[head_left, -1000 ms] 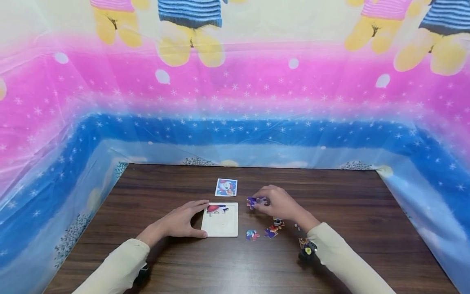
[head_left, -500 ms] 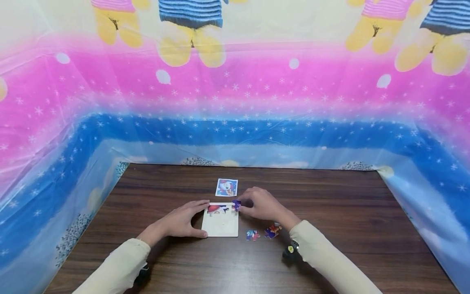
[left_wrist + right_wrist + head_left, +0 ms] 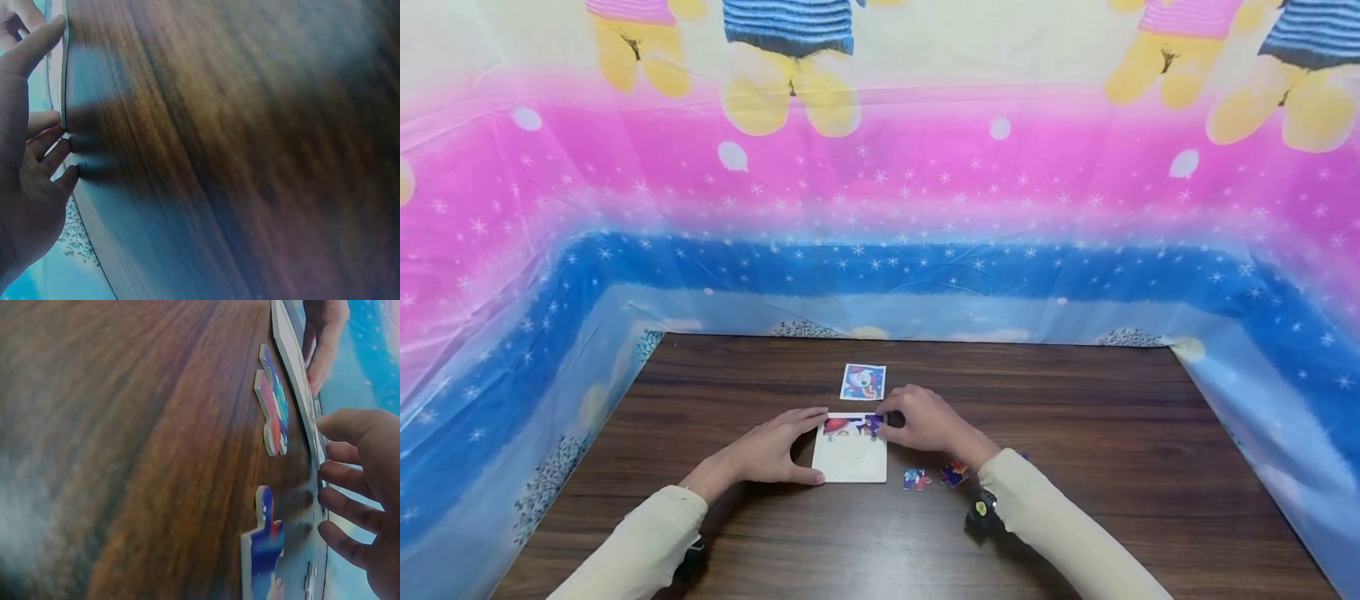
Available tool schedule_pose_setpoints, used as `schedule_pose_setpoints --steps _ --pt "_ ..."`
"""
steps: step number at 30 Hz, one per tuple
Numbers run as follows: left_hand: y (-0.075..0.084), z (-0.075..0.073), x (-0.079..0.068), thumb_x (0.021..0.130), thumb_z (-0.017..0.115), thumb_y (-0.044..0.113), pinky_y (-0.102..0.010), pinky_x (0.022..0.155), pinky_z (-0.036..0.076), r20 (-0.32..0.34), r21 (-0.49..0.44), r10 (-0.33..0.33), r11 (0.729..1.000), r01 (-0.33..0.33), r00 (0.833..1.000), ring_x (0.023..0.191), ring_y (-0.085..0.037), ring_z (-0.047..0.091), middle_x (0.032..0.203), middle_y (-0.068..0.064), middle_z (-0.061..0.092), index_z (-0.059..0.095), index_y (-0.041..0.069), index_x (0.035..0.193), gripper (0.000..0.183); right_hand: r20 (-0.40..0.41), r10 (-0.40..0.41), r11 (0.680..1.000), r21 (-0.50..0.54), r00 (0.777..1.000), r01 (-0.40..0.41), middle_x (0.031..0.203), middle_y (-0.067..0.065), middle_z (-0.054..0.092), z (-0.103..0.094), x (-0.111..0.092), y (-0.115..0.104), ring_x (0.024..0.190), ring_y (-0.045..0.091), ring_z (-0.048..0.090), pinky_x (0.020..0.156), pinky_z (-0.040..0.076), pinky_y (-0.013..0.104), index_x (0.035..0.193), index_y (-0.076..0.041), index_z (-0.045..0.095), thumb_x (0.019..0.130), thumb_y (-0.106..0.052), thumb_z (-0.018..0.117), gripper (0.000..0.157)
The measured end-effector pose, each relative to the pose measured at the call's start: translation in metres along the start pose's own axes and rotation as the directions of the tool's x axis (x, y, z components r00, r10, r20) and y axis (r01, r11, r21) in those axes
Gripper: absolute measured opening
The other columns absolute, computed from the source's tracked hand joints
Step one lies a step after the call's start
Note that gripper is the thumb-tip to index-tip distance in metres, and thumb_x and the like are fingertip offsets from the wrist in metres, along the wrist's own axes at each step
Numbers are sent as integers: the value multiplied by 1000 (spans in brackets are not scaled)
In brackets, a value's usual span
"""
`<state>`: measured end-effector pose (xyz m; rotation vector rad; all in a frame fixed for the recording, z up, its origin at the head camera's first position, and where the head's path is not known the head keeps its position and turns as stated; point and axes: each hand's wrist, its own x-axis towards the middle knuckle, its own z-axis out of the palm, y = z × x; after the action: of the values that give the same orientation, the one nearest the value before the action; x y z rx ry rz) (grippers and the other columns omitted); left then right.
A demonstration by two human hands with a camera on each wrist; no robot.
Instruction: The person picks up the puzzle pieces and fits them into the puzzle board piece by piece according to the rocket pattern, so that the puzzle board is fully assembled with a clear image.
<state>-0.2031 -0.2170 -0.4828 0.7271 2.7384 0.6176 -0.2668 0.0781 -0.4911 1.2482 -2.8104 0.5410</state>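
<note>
My left hand (image 3: pixel 769 450) steadies a small white puzzle tray (image 3: pixel 850 463), its spread thumb and fingers along the tray's left side. A red-and-white puzzle piece (image 3: pixel 838 427) lies in the tray's upper left. With thumb and forefinger, my right hand (image 3: pixel 922 421) pinches a purple puzzle piece (image 3: pixel 872 424) at the upper right corner, beside the red one. Seen from the right wrist, the right thumb (image 3: pixel 347 425) reaches the tray edge while the other fingers spread past it; the purple piece is hidden there. The left wrist view shows the left fingers (image 3: pixel 53 150) at the tray's edge.
A picture card (image 3: pixel 863 382) lies just behind the tray. Right of the tray are a blue-and-pink puzzle piece (image 3: pixel 916 479) and a purple-orange piece (image 3: pixel 954 473); the right forearm partly covers other pieces. A printed cloth (image 3: pixel 880 275) stands around the brown table (image 3: pixel 737 367).
My right hand has carried the purple piece leftward from beside the tray into its upper right corner. The left hand and tray have stayed in place.
</note>
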Motion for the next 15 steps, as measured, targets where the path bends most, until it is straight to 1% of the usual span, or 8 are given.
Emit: schedule_pose_setpoints --steps 3,6,9,15 --pt "0 0 0 83 77 62 -56 115 35 2 2 -2 1000 2 1000 149 -32 35 163 -8 37 40 12 158 97 4 -3 1000 -7 1000 3 107 -2 73 1 1 -1 85 10 58 70 47 27 117 -16 78 94 -36 74 32" --pt "0 0 0 83 77 62 -56 116 34 4 0 -5 1000 5 1000 149 -32 35 163 -7 37 40 12 158 97 8 6 1000 -7 1000 -6 110 0 73 1 1 -2 87 10 58 70 47 26 117 -16 78 93 -36 74 32" --pt "0 0 0 83 77 61 -57 115 34 3 -2 -5 1000 5 1000 149 -32 35 163 -7 37 40 12 158 97 16 26 1000 -3 1000 -26 114 1 73 1 1 -4 92 12 61 73 49 28 118 -16 78 93 -37 74 33" --pt "1 0 0 83 77 61 -57 115 34 2 4 -8 1000 8 1000 149 -32 35 163 -8 36 40 12 158 97 25 53 999 -1 998 -53 120 2 72 1 1 -5 106 16 65 88 55 37 119 -18 78 94 -40 73 33"
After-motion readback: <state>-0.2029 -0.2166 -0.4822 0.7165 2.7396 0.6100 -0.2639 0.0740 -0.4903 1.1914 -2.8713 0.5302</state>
